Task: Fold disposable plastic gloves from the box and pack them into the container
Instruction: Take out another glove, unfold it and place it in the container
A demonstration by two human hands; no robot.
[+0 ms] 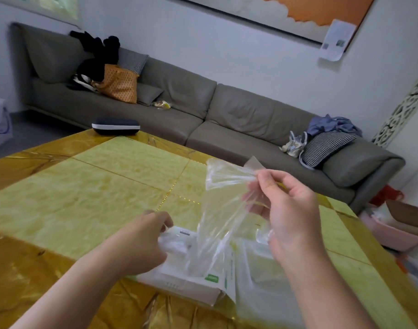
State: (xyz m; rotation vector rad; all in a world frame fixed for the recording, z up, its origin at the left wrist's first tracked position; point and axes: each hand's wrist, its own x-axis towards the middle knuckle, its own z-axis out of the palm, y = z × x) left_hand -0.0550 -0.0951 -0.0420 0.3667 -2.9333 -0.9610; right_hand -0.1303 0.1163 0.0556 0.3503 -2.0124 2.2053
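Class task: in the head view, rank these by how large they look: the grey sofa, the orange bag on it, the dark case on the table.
1. grey sofa
2. orange bag
3. dark case
Bag and case look close in size; the case lies nearer, so their order is unsure.

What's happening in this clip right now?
A person at a yellow table is pulling a clear plastic glove up out of the white glove box. The right hand pinches the glove's upper end and holds it raised, while the left hand grips the far end of the box. The glove hangs loose, not yet folded. Nothing can be made out as packed so far.
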